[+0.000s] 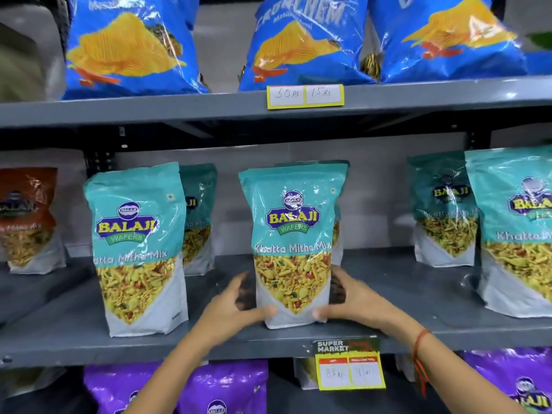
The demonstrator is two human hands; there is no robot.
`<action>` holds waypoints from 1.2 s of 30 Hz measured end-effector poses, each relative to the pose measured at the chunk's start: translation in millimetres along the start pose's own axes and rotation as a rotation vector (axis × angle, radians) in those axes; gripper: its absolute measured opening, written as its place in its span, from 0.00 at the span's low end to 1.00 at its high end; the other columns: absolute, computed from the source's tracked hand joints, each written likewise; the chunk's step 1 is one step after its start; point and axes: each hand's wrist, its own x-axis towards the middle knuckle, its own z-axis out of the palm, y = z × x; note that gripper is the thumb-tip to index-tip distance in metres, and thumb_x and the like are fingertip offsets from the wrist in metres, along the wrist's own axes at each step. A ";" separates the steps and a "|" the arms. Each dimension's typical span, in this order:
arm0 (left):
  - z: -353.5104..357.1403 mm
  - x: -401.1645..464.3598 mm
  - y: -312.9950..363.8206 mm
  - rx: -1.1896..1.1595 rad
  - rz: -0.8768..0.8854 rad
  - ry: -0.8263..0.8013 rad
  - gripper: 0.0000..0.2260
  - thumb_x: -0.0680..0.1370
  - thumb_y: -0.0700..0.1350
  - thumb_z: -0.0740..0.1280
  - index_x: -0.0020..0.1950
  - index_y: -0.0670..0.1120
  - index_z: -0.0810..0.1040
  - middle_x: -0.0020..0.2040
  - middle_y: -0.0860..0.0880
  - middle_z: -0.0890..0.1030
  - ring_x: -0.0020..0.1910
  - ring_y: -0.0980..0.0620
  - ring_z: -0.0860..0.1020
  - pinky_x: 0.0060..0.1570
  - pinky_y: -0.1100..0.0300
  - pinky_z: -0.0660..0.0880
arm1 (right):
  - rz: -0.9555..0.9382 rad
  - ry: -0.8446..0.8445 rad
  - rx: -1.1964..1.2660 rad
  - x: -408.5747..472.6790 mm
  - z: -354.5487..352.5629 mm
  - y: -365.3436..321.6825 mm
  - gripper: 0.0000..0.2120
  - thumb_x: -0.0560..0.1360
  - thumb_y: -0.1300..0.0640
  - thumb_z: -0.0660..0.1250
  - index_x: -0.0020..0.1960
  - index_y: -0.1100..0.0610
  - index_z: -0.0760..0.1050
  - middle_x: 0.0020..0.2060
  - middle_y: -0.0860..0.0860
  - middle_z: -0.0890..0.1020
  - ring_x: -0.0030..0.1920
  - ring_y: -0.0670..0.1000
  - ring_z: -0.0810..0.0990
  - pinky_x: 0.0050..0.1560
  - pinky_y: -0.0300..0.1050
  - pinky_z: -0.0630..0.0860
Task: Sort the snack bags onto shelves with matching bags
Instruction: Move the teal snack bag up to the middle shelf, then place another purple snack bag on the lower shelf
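Note:
A teal Khatta Mitha Mix bag [294, 234] stands upright at the front of the grey middle shelf [74, 330]. My left hand [239, 306] grips its lower left side and my right hand [352, 297] grips its lower right side, thumbs on the front. Another teal bag stands right behind it, mostly hidden. Matching teal bags stand on the same shelf at the left [137, 249], behind that one [198, 216], and at the right [445, 207] and far right [519, 228].
Blue Crunchem chip bags [301, 46] fill the shelf above, with a yellow price label [305, 96] on its edge. A red-brown bag [28, 219] stands at the far left of the middle shelf. Purple bags [221, 386] sit on the shelf below, beside a hanging price tag [349, 366].

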 end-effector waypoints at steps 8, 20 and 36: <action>15.4 5.0 1.2 0.084 0.041 0.047 0.32 0.56 0.60 0.80 0.57 0.54 0.78 0.45 0.53 0.87 0.43 0.61 0.85 0.53 0.53 0.81 | 0.008 0.010 -0.059 -0.7 3.2 4.3 0.36 0.55 0.39 0.83 0.59 0.35 0.72 0.57 0.37 0.84 0.58 0.37 0.82 0.64 0.43 0.78; 65.1 38.5 25.0 0.115 0.072 0.017 0.35 0.54 0.62 0.79 0.59 0.53 0.79 0.45 0.55 0.87 0.43 0.62 0.84 0.50 0.57 0.82 | 0.038 0.065 -0.014 -10.2 -43.1 37.0 0.37 0.56 0.45 0.85 0.61 0.38 0.75 0.55 0.34 0.85 0.56 0.36 0.83 0.63 0.41 0.78; 47.5 -4.9 46.3 -0.157 0.267 0.395 0.31 0.64 0.55 0.79 0.65 0.50 0.77 0.54 0.50 0.84 0.51 0.58 0.83 0.58 0.55 0.79 | -0.161 0.743 0.236 -45.6 -3.1 -11.1 0.44 0.65 0.38 0.78 0.74 0.50 0.66 0.70 0.51 0.74 0.67 0.47 0.75 0.70 0.47 0.72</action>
